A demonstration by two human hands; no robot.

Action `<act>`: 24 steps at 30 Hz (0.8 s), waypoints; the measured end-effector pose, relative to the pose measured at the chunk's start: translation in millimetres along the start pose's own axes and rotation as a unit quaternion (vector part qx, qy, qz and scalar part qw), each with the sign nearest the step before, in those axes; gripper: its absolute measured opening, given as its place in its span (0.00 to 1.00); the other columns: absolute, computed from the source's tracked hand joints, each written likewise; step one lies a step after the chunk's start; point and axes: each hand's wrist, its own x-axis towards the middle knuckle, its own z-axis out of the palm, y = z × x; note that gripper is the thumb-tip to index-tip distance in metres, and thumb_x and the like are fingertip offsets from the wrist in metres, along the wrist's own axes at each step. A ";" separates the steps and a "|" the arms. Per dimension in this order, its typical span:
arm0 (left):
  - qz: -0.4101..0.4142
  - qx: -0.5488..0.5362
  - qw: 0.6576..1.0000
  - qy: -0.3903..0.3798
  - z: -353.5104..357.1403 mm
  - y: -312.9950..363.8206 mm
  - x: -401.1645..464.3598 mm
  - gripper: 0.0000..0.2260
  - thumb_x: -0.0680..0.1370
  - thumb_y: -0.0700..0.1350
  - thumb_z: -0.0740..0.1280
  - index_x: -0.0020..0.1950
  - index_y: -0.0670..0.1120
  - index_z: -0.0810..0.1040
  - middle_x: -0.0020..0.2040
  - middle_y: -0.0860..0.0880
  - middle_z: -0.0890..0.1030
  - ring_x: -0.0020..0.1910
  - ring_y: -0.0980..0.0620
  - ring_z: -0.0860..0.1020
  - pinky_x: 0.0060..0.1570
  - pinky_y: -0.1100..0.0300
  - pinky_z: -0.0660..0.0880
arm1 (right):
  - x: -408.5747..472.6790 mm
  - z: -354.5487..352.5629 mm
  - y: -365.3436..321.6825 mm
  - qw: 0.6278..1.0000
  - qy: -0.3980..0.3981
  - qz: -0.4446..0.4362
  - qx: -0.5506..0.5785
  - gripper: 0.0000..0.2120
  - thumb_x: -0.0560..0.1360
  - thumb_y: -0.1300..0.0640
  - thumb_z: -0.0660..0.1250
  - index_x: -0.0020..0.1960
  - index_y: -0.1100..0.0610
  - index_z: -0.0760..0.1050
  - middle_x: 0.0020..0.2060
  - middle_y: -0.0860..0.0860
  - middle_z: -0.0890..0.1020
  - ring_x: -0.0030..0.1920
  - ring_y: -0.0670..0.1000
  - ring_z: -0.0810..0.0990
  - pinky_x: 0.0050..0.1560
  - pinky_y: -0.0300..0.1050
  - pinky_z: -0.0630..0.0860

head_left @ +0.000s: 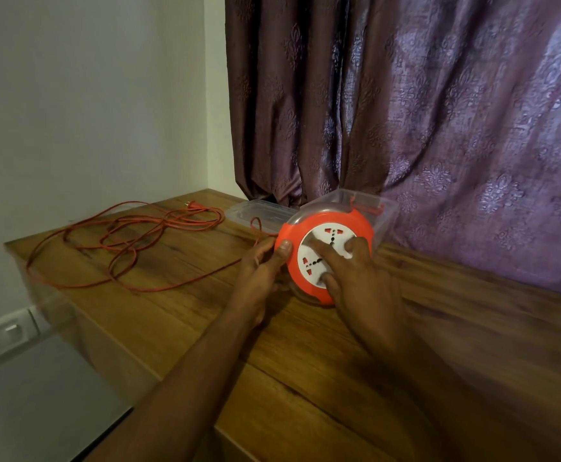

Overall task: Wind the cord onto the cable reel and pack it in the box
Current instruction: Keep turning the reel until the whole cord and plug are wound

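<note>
On grained wood, round plastic reel [326, 251]

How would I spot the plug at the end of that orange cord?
Start at the wooden table and go to its far left corner by the white wall. The loose orange cord lies piled there, and the plug is the small orange tip at its far end, nearest the purple curtain, lying apart from the loops.
</note>
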 end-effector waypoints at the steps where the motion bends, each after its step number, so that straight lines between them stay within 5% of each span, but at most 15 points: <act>1: 0.002 0.001 1.000 -0.001 0.8 -0.1 -0.2 0.13 0.75 0.57 0.68 0.55 0.54 0.82 0.51 0.50 0.88 0.48 0.49 0.87 0.38 0.56 0.83 | 1.1 0.8 1.0 1.000 0.010 0.020 0.015 0.27 0.76 0.43 0.62 0.73 0.35 0.56 0.61 0.52 0.71 0.48 0.58 0.81 0.39 0.49 0.77; 5: 0.015 0.016 1.000 -0.003 2.3 -3.7 -0.2 0.08 0.81 0.49 0.65 0.57 0.52 0.82 0.51 0.52 0.88 0.48 0.51 0.87 0.39 0.58 0.83 | 3.0 5.9 2.8 0.996 0.063 0.056 0.042 0.26 0.74 0.36 0.63 0.69 0.39 0.62 0.50 0.49 0.83 0.44 0.56 0.83 0.37 0.47 0.76; 9: 0.032 0.027 0.999 -0.004 4.1 -6.6 -0.7 0.09 0.81 0.47 0.66 0.58 0.50 0.83 0.51 0.52 0.87 0.47 0.53 0.86 0.39 0.58 0.82 | 4.8 10.3 3.5 0.984 0.075 0.128 0.103 0.24 0.69 0.33 0.64 0.61 0.40 0.65 0.39 0.51 0.84 0.41 0.58 0.82 0.36 0.46 0.72; 14: 0.034 0.032 0.999 -0.006 5.6 -7.3 -0.8 0.12 0.82 0.47 0.65 0.61 0.45 0.81 0.53 0.49 0.87 0.49 0.50 0.86 0.42 0.55 0.83 | 5.4 11.8 5.7 0.970 0.058 0.171 0.163 0.23 0.70 0.33 0.63 0.60 0.42 0.63 0.44 0.54 0.83 0.45 0.60 0.81 0.40 0.50 0.76; 19: 0.027 -0.009 0.999 0.023 4.6 -0.7 -0.5 0.08 0.81 0.49 0.66 0.57 0.51 0.82 0.53 0.48 0.87 0.50 0.49 0.86 0.38 0.58 0.83 | 1.6 2.6 -0.9 0.995 0.084 0.019 0.057 0.24 0.75 0.50 0.65 0.68 0.46 0.61 0.54 0.52 0.77 0.42 0.57 0.81 0.30 0.48 0.76; 24: 0.024 -0.022 0.999 0.035 2.6 1.6 -0.9 0.10 0.82 0.49 0.65 0.60 0.48 0.81 0.53 0.48 0.87 0.50 0.49 0.86 0.38 0.57 0.83 | -5.4 4.0 -2.4 0.998 0.006 -0.057 -0.001 0.30 0.76 0.60 0.64 0.71 0.40 0.57 0.70 0.57 0.63 0.60 0.61 0.73 0.42 0.55 0.80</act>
